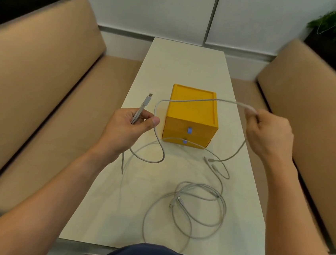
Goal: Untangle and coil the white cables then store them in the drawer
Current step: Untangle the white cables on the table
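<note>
- A tan cushioned bench (pixel 34 71) runs along the table's 9 o'clock side.
- The left hand (pixel 129 127) hovers at 9 o'clock from the box. Its fingers are curled and its thumb is pressed over a thin white cable (pixel 188 101), whose grey plug (pixel 146 102) sticks out toward 12 o'clock.
- From that hand the cable arcs up and crosses above the box top toward 3 o'clock. Another stretch droops into a loop on the long white table (pixel 182 62), at 7 o'clock from the box.
- A yellow box (pixel 191 109) sits mid-table with 2 blue-tabbed drawers (pixel 189 129), both closed, fronts facing 6 o'clock.
- A loose tangle of white cables (pixel 196 209) lies on the table at 5 o'clock from the box, with plug ends among its rings.
- The right hand (pixel 270 134), blurred, is raised at 3 o'clock from the box with fingers curled, pinching the stretched cable. From there the cable drops to the table.
- A second tan bench (pixel 319 122) lines the 3 o'clock side.
</note>
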Demonstrator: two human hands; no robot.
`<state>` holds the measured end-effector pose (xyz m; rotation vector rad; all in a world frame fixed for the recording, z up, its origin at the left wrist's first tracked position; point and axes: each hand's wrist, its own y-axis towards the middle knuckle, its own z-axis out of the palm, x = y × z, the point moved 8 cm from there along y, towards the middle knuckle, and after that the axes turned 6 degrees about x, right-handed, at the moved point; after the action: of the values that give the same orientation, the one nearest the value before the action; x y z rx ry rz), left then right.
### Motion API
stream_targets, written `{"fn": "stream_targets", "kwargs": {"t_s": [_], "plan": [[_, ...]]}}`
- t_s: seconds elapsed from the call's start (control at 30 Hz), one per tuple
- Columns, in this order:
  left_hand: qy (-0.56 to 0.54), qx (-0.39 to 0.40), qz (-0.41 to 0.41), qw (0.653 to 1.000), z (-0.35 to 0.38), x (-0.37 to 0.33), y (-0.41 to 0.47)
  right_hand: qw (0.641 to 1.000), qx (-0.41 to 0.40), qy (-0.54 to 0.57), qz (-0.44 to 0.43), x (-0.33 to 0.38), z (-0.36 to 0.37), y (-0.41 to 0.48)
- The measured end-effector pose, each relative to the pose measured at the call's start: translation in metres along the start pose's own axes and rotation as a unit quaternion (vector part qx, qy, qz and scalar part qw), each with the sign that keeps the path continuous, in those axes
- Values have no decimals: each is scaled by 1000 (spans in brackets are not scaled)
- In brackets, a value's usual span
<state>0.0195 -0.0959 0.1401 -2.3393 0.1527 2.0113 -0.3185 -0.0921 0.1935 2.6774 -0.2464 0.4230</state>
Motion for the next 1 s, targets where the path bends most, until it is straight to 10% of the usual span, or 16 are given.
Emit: {"fn": "stream_targets", "kwargs": {"t_s": [0.2, 0.57, 1.0], "plan": [[19, 5, 9, 1000, 3, -4, -3, 997, 61, -29, -41, 6, 26, -10], [22, 8, 12, 1000, 5, -7, -1, 977, -200, 70, -23, 4, -34, -14], [41, 17, 19, 999, 8, -2, 2, 988, -119, 96, -11, -25, 7, -2]]}}
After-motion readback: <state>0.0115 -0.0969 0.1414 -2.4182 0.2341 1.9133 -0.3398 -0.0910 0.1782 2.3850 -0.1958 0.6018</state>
